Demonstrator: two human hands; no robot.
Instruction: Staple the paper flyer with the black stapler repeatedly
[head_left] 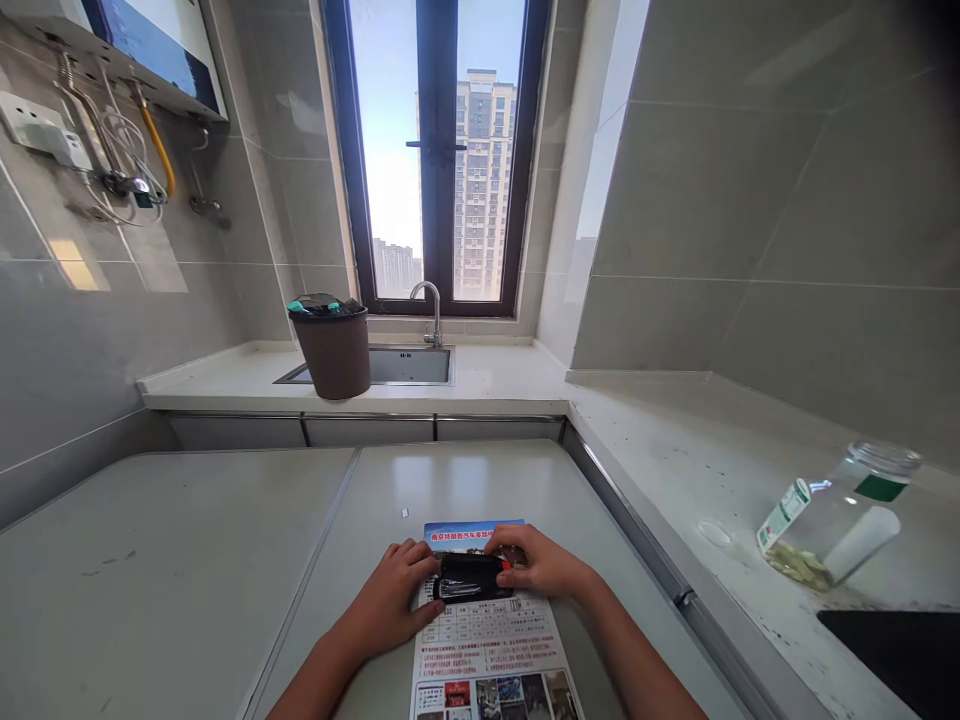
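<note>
A glossy black oblong object with a bit of red at its right end lies across a printed leaflet on the pale table. Its exact kind is not clear to me. My left hand grips the left end, fingers at the top corner and thumb low beside it. At the right end, my right hand has its fingers and thumb closed round the red part. Under the object and hands, the upper part of the leaflet is partly hidden.
A small white scrap lies on the table. Behind, a brown bin stands at the sink with a faucet. A tilted glass jar and dark panel are on the right counter.
</note>
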